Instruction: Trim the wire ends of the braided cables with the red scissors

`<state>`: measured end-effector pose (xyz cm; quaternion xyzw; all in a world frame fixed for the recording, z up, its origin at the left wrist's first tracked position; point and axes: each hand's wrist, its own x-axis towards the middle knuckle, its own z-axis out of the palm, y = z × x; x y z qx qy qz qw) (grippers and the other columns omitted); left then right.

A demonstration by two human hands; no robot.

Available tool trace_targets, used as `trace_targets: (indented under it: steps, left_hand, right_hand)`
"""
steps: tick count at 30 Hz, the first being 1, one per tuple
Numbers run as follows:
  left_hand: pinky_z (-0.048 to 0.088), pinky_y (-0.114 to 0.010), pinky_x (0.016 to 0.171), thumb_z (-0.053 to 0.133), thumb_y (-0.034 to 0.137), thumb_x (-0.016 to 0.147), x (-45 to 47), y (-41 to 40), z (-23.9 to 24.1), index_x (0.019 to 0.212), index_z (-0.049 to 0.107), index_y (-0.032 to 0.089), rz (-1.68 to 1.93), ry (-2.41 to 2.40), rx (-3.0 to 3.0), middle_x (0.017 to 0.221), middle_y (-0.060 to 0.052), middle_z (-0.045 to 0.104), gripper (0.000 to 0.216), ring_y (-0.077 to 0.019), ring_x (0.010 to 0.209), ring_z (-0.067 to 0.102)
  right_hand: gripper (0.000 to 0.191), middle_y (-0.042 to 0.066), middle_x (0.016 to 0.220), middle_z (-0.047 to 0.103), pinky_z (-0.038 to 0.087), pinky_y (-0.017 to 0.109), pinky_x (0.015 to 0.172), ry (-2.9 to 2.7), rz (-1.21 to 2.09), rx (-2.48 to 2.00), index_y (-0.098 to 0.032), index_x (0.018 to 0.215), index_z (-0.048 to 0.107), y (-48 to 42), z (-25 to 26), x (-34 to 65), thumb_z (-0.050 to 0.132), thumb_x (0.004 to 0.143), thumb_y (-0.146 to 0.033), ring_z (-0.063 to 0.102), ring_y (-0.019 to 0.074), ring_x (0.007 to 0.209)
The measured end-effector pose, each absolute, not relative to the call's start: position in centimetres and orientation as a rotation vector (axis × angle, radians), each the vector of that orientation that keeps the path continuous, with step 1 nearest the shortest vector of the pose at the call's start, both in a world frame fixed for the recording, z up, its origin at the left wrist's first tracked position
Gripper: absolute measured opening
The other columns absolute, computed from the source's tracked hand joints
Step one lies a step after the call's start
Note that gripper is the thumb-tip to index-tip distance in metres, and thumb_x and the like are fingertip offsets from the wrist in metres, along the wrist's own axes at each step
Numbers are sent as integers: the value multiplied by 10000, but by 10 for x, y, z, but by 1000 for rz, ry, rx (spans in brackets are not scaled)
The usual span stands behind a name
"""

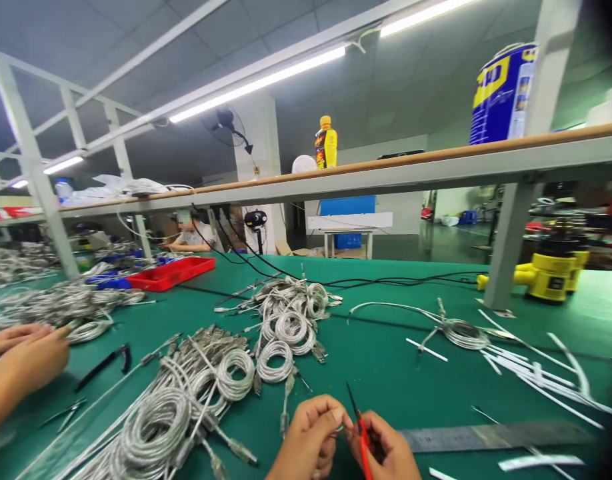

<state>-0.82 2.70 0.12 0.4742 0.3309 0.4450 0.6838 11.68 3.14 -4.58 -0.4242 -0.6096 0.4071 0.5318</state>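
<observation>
My left hand (313, 437) is closed in a pinch at the lower middle, its fingertips on something too small to make out. Right beside it, my right hand (386, 450) is wrapped around red-handled scissors (363, 440), whose dark pointed tip sticks up and away from me. The two hands almost touch at the fingertips. Coiled cables with clear, silvery jackets lie in a large pile (153, 427) to the left. A second heap of coils (291, 327) lies beyond my hands. A steel ruler (486, 437) lies flat to the right of my right hand.
Another person's hands (29, 353) work at the left edge, near black pliers (103, 367). White tube strips (531, 380) and a loose cable coil (463, 335) lie right. A red tray (173, 273) stands back left. A shelf (336, 183) crosses above, its post (503, 247) at right.
</observation>
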Motion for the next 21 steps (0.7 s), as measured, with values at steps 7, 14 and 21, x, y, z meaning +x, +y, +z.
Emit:
trace_targets:
  steps: [7, 14, 21]
  left_hand:
    - [101, -129, 262, 551, 443, 655, -9, 21, 10, 635, 489, 152, 978, 716, 1123, 322, 147, 185, 298, 1, 273, 64]
    - [103, -137, 285, 540, 424, 672, -10, 20, 11, 650, 484, 157, 978, 763, 1131, 342, 145, 163, 273, -7, 295, 62]
    - [105, -141, 286, 543, 429, 668, -11, 21, 9, 627, 467, 165, 973, 770, 1150, 329, 148, 154, 277, -10, 289, 62]
  right_hand:
    - [228, -61, 492, 335, 284, 168, 441, -1601, 757, -1144, -173, 559, 422, 25, -34, 122, 490, 670, -361, 304, 80, 467]
    - [261, -61, 496, 292, 231, 184, 438, -1721, 710, -1219, -181, 540, 351, 19, -28, 123, 480, 676, -361, 273, 81, 473]
    - [293, -68, 468, 283, 204, 188, 431, -1782, 634, -1246, -188, 521, 306, 16, -26, 123, 509, 647, -357, 257, 78, 457]
